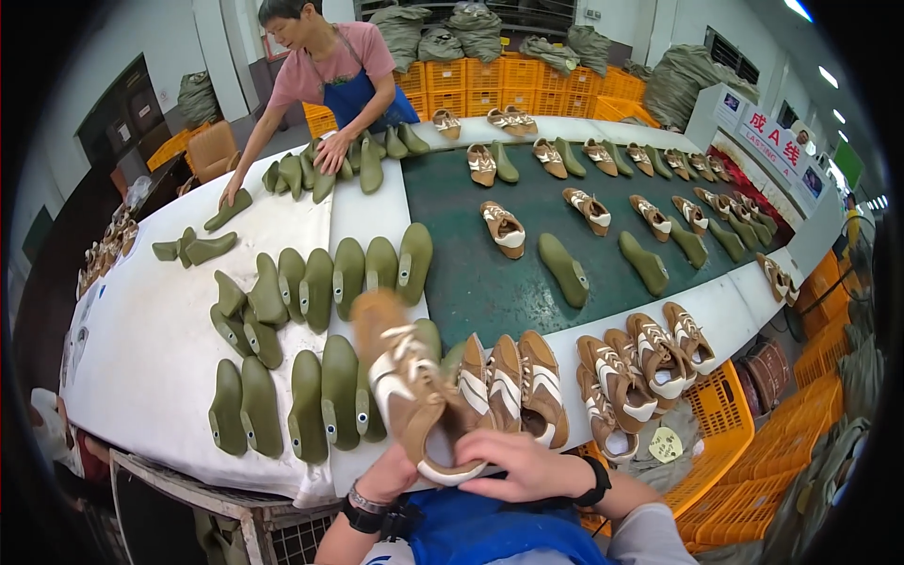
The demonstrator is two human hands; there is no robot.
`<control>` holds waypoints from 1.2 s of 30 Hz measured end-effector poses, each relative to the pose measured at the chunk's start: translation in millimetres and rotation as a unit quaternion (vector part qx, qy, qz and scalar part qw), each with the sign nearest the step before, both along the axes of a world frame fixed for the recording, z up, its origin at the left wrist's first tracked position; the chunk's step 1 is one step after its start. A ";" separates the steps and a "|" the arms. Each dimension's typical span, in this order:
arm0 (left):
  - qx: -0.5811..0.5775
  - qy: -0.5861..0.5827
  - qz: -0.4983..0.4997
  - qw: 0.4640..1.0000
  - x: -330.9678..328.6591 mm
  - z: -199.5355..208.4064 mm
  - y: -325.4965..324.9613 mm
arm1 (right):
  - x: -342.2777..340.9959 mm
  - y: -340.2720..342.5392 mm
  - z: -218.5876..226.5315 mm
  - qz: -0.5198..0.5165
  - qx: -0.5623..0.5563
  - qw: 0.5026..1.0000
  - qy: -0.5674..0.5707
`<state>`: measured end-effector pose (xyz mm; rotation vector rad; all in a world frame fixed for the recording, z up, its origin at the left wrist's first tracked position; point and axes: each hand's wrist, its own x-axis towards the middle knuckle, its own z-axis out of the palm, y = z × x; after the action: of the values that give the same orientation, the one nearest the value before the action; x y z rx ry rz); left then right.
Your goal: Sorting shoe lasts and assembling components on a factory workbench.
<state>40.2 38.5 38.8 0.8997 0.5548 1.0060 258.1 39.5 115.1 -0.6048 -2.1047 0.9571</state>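
- Brown-and-white shoe point(405, 386): held above the near edge of the bench point(122, 358), toe pointing away (toe end blurred).
- Left grip point(388, 474): holds the heel's left side, partly hidden.
- Right grip point(513, 466): holds the heel collar.
- Green shoe lasts point(306, 405): in rows, left.
- Similar shoes point(506, 372): just right.

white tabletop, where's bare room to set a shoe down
Bare: the white tabletop left of the front green lasts, and the green surface left of its front-left last. Crowded: the near edge, lined with lasts and brown shoes.
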 end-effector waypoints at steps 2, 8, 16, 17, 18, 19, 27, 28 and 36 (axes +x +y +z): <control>-0.055 -0.059 0.025 0.996 -5.8 7.9 -4.0 | -6.2 13.4 1.7 0.042 0.001 0.999 -0.008; -0.027 -0.059 0.194 0.979 -53.0 5.1 -6.0 | -1.0 131.3 20.0 -0.010 0.038 0.985 -0.166; -0.097 -0.031 0.218 0.971 -86.5 -31.2 -37.9 | -93.0 317.6 -54.1 -0.108 -0.126 0.887 -0.431; -0.109 0.013 0.217 0.970 -89.3 -35.9 -40.6 | -103.7 328.3 -74.8 -0.139 -0.143 0.879 -0.433; -0.114 0.017 0.208 0.971 -89.5 -40.8 -39.5 | -100.7 336.6 -101.6 -0.161 -0.121 0.878 -0.435; -0.120 0.023 0.208 0.970 -91.2 -39.8 -39.7 | -103.4 341.2 -119.2 -0.176 -0.097 0.877 -0.436; -0.159 0.041 0.200 0.966 -97.1 -26.0 -37.0 | -40.1 325.8 -125.0 -0.143 -0.039 0.885 -0.441; -0.153 0.045 0.191 0.969 -92.9 -21.7 -32.0 | -23.8 324.1 -133.7 -0.095 -0.065 0.874 -0.472; -0.084 0.110 0.149 0.979 -80.5 -8.1 -28.7 | 0.6 308.8 -146.7 -0.045 -0.157 0.841 -0.515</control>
<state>-40.3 9.8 30.7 0.7958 0.9688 1.1159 258.7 348.4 -31.6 -1.6665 -2.7839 1.0475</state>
